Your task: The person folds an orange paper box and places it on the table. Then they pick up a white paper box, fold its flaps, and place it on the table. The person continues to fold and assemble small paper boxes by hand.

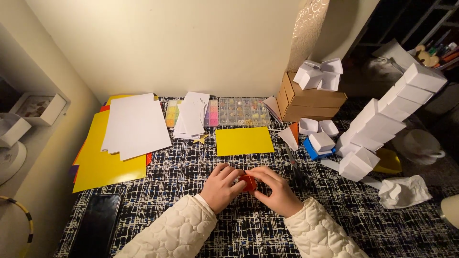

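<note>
Black-and-white patterned tablecloth (pixel 191 177) over a table set against a cream wall; single head view, places given relative to the yellow square sheet (pixel 244 141) at centre. Item in hand: small red folded paper piece (pixel 248 182), just in front of the yellow sheet, pinched between both hands; left hand (pixel 221 187) closes its fingertips on the near-left edge, right hand (pixel 275 190) curls over the right side, both grasping it. Progress, as a judgement: the red piece looks compact and partly folded, not yet a finished box form like the white ones; much of it is hidden by fingers, so the fold stage cannot be told. Finished pieces: a leaning stack of white folded paper boxes (pixel 382 124) well to the right of the sheet, with loose white boxes (pixel 320 138) and a blue one (pixel 311 150) between. Containers: brown cardboard box (pixel 308 102) behind and right of the sheet, closed, contents unseen, white folded pieces (pixel 318 74) piled on top; clear compartment tray (pixel 244 112) directly behind the sheet, holding small mixed beads or bits; a second tray (pixel 171 113) further left, coloured contents, partly covered by white paper slips (pixel 191 114). Left of the sheet: white sheets (pixel 135 125) on yellow card (pixel 98 165); dark phone (pixel 98 224) near-left. Crumpled white paper (pixel 404 191) far right.
</note>
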